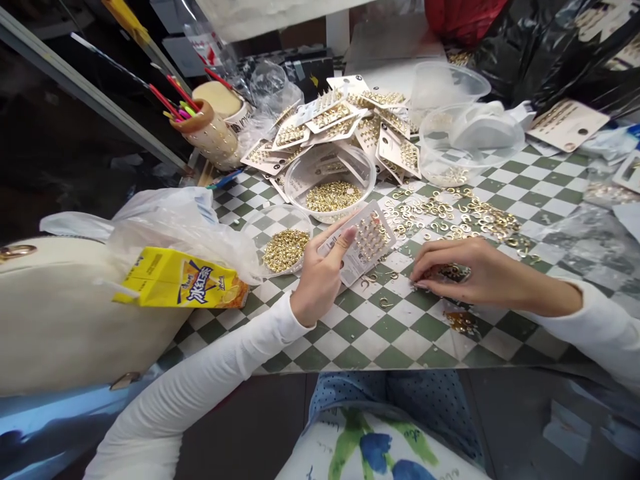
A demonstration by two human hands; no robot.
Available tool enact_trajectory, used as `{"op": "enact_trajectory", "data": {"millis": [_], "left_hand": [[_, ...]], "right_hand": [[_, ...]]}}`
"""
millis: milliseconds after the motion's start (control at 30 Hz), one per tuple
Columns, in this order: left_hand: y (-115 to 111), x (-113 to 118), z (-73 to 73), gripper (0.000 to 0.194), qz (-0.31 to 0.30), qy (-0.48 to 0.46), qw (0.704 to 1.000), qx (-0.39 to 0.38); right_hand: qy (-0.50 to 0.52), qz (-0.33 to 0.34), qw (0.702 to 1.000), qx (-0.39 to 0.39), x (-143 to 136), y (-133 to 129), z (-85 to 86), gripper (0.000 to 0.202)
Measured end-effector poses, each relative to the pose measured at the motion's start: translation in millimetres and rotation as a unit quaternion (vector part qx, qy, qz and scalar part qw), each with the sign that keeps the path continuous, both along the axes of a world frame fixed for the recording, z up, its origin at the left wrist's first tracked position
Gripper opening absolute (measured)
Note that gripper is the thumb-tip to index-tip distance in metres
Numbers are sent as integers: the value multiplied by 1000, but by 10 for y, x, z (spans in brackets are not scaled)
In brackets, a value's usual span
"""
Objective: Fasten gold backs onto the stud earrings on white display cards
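Observation:
My left hand (320, 273) grips a card (360, 248) by its left edge, thumb on top. Rows of small gold pieces cover the card's right part. To the right, my right hand (453, 273) is low over the checkered table (390, 333), thumb and fingertips pinched together; what lies between them is too small to name. Behind my right hand spreads a loose pile of gold hook-shaped pieces (463, 217). A clear bowl (333, 197) of small gold pieces stands behind the card, and a shallow clear dish (286, 250) of gold pieces is left of it.
A heap of filled cards (345, 117) lies behind the bowl. Clear containers (470, 137) stand at the back right. On the left are a yellow drink carton (183, 280), a cream bag (75, 313) and a pen cup (213, 137). More gold pieces (461, 321) lie near the front edge.

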State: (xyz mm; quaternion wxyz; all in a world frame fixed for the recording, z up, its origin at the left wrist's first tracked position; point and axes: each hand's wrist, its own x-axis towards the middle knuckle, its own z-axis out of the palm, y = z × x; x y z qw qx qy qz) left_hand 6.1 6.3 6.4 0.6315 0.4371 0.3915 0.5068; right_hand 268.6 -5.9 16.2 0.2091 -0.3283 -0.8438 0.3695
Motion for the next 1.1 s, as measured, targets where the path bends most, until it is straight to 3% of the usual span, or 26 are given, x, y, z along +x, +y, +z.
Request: {"op": "enact_trajectory", "data": {"millis": [167,633,867,1100], "left_hand": [[-28,-19,29,41,32,51,997,47],[-36,-15,46,41,31,51,998,30],[-37,-4,53,43,35,54,997,33],[-41,-22,16,44,45,56,997,28]], "right_hand": [[2,8,1000,13,1,17,-5,10],[0,17,1000,24,16,-15,-100,8],[45,-83,986,139,-49,99,-149,9],[52,-35,992,110,-4,111,-161,10]]}}
